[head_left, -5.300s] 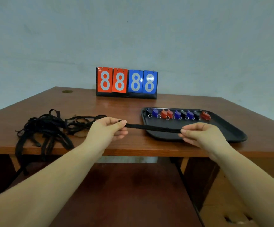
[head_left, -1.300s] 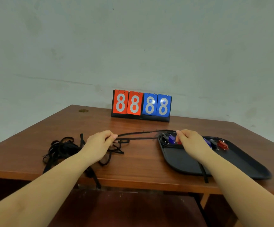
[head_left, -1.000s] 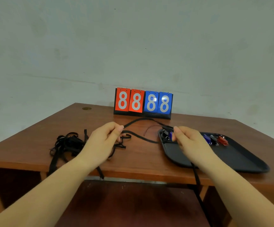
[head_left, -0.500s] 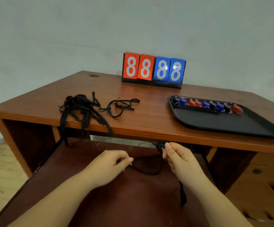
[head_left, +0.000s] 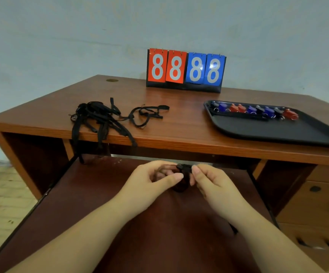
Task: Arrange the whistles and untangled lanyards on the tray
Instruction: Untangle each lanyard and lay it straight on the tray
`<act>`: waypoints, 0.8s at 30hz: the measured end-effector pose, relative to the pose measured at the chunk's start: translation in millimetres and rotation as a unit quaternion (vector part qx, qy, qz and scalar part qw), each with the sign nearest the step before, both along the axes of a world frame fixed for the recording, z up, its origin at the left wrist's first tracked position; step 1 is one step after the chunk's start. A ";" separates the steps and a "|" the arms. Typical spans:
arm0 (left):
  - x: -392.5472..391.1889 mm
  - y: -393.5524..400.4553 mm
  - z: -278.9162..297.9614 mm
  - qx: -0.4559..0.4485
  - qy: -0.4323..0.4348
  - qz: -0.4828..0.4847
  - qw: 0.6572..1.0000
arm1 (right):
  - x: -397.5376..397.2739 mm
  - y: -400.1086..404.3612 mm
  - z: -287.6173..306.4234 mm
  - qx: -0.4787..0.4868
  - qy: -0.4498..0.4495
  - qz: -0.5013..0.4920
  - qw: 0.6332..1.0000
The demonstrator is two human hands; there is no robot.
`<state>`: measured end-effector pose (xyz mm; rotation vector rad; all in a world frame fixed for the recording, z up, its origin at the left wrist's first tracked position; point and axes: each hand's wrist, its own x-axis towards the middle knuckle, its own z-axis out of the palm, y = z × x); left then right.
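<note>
A black tray (head_left: 274, 133) lies on the right of the wooden desk (head_left: 179, 131). Along its far edge runs a row of several blue, red and black whistles (head_left: 252, 111), with a black lanyard laid in front of them. A tangle of black lanyards (head_left: 100, 117) sits on the left of the desk, some straps hanging over the front edge. Below the desk edge, my left hand (head_left: 155, 180) and my right hand (head_left: 210, 182) meet and both pinch one black lanyard (head_left: 183, 174), bunched between the fingertips. Part of that lanyard is hidden behind my right forearm.
A flip scoreboard (head_left: 185, 70) showing 8888 in red and blue stands at the back of the desk. A dark pull-out shelf (head_left: 104, 203) lies under my hands. Drawers (head_left: 317, 203) are at the lower right. A wall is close behind.
My hands pulled one lanyard from the pile, came down below the desk edge and moved together. The lanyard went from a slack loop to a small bunch between them.
</note>
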<state>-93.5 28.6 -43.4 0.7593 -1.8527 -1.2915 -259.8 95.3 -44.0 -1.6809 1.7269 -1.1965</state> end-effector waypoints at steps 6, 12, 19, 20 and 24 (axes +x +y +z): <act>-3.5 3.9 2.7 0.075 0.043 0.014 0.996 | 7.3 0.9 -2.3 -0.005 0.022 0.011 1.000; -0.5 0.8 4.1 0.076 0.045 0.025 0.996 | 7.6 2.5 -2.2 0.013 0.030 -0.022 0.999; -0.8 4.1 4.9 0.041 0.031 0.018 0.999 | 5.8 3.1 0.4 -0.023 0.038 -0.044 0.998; -1.1 4.0 4.7 0.038 0.035 0.021 0.998 | 7.3 3.5 -0.1 -0.023 0.033 -0.028 0.999; -1.7 3.4 3.8 0.039 0.044 0.045 0.997 | 12.8 4.0 -0.5 -0.025 -0.048 -0.003 0.999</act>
